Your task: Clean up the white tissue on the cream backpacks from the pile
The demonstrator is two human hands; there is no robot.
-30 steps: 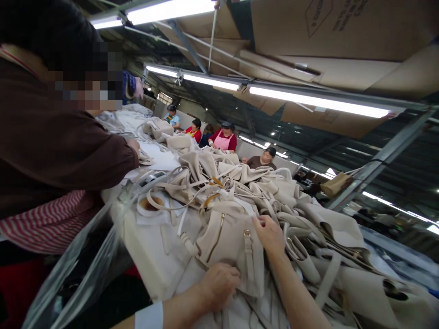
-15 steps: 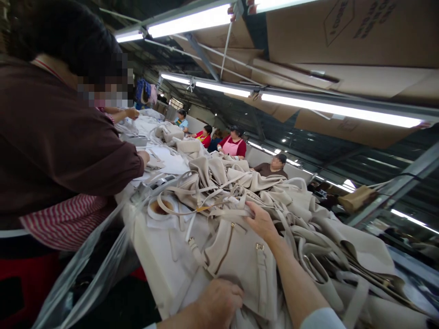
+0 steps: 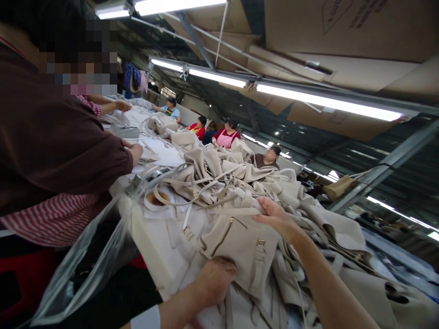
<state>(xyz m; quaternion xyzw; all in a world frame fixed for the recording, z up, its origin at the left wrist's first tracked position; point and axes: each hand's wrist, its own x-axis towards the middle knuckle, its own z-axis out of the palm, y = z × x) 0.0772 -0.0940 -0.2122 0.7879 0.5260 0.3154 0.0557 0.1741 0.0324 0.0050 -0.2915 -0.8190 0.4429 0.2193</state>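
A beige bag [image 3: 236, 249] with a gold zipper and buckled straps lies in front of me on the table. At its lower left edge my left hand [image 3: 216, 278] is closed, fingers curled onto the material; the fingertips are partly hidden. My right hand [image 3: 274, 217] holds the bag's top edge at the upper right, thumb on the near side and fingers over the strap. Beyond it spreads a heap of similar beige bags [image 3: 233, 169] with loose straps. A roll of brown tape [image 3: 156, 198] lies on a white sheet to the left.
A co-worker in a brown top [image 3: 51, 132] stands close at my left, a hand over pale pieces. Clear plastic film [image 3: 113, 246] hangs off the table's left edge. Several people sit beyond the heap. Lamps [image 3: 325, 103] and cardboard sheets [image 3: 343, 32] are overhead.
My right hand has shifted slightly right along the bag's top edge. The bag's front has turned more toward view, with my left hand still at its lower edge. The view has tilted a little.
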